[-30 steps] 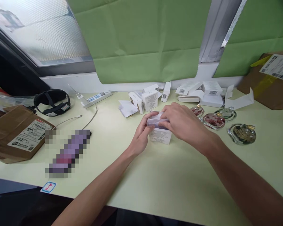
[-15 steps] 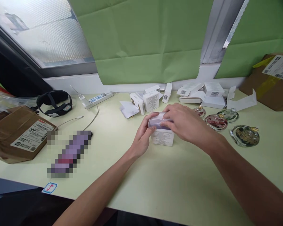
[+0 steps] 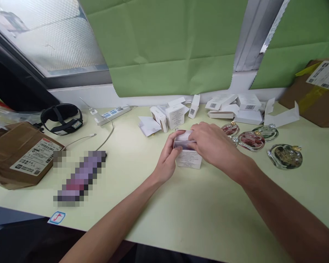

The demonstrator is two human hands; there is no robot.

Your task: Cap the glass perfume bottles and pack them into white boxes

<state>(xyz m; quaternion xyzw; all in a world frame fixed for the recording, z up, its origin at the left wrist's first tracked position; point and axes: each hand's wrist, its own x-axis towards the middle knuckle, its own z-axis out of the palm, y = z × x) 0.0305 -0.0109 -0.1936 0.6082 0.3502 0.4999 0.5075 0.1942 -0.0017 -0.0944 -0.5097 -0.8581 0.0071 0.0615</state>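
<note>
A small white printed box (image 3: 189,159) stands upright on the table, its top open toward me. My left hand (image 3: 168,159) is closed around the box's left side, with the thumb at the front rim. At the right rim, my right hand (image 3: 212,140) has its fingers bent into the opening; what the fingertips touch inside is partly hidden. Just right of that hand lie several round glass ornaments, among them a red one (image 3: 251,141), a dark green-gold one (image 3: 284,156) and a pale green one (image 3: 267,132).
White boxes (image 3: 176,116) and flattened cartons (image 3: 248,109) line the back by the wall. A brown parcel (image 3: 27,155), a black headset (image 3: 62,119), a power strip (image 3: 113,114) and a pixelated phone (image 3: 80,176) are on the left. Another brown parcel (image 3: 312,95) sits at right.
Both hands stay at the white box with almost the same hold. My right hand has shifted slightly at the opening, and the whole view has moved a little.
</note>
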